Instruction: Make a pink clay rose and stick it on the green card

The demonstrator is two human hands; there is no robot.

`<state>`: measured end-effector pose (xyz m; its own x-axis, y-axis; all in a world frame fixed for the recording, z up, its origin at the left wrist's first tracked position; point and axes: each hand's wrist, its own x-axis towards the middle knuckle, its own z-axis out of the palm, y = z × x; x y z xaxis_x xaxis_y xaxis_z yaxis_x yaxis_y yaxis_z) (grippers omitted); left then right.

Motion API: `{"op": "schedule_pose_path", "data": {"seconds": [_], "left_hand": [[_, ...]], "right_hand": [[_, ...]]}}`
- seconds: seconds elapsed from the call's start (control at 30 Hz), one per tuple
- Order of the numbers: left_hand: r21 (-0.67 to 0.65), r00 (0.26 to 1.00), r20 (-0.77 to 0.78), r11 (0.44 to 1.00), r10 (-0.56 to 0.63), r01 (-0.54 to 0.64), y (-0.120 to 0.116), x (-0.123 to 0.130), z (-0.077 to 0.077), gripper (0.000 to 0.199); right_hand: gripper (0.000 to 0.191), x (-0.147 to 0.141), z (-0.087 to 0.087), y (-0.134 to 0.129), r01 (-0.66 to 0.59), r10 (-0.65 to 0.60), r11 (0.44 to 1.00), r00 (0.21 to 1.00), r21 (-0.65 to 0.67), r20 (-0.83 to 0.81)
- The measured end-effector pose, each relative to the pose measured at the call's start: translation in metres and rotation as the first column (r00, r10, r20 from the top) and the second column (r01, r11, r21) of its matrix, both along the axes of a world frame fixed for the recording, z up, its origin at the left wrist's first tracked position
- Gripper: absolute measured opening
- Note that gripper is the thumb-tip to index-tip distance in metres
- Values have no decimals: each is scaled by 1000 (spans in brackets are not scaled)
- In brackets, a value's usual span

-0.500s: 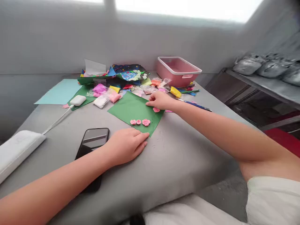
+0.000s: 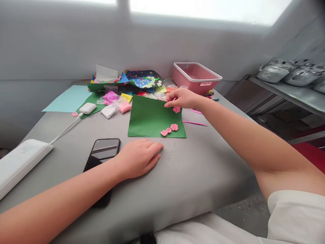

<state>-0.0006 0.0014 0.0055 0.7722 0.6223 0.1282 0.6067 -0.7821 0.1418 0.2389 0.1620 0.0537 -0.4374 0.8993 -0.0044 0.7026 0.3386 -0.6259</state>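
Note:
A green sheet of paper (image 2: 149, 115) lies in front of me, its far right part slightly raised. My right hand (image 2: 181, 97) pinches its far edge between thumb and fingers. Close below those fingers is a pink rose-like flower (image 2: 176, 109) on the sheet. Three smaller pink flowers (image 2: 169, 130) sit in a slanting row near its front right corner. My left hand (image 2: 141, 157) rests palm down on the table, fingers stretched out, just short of the sheet's front edge. It holds nothing. A black phone (image 2: 105, 149) lies partly under the left forearm.
Bags of coloured clay (image 2: 111, 96) and a decorated dark piece (image 2: 142, 79) lie behind the sheet. A pink basket (image 2: 198, 76) stands at the back. To the left are a light blue sheet (image 2: 67, 98), a white case (image 2: 87, 108) and a cabled white power bank (image 2: 24, 159).
The green sheet has turned and shifted right with my right hand, and its far side has lifted. My left fingertips no longer touch its corner. The left hand stays in place.

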Motion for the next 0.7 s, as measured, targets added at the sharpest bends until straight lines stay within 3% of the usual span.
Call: {"op": "schedule_pose_path", "data": {"seconds": [0.2, 0.4, 0.53, 0.63, 0.7], "left_hand": [[-1, 999, 34, 1000, -11, 11, 1, -2, -1, 34], [18, 984, 179, 1000, -13, 10, 2, -3, -3, 32], [-126, 948, 316, 992, 41, -1, 5, -4, -5, 37], [-287, 879, 454, 958, 149, -14, 9, -4, -7, 35], [-426, 798, 521, 902, 304, -65, 12, -4, -6, 27]], "right_hand": [[17, -11, -6, 28, 37, -35, 998, 999, 60, -38], [11, -39, -14, 61, 96, -97, 976, 995, 194, -7], [9, -42, -12, 66, 187, -180, 908, 982, 374, -54], [19, -34, -10, 50, 281, -191, 836, 954, 471, -231], [17, -30, -12, 28, 272, -121, 878, 921, 393, -369]]}}
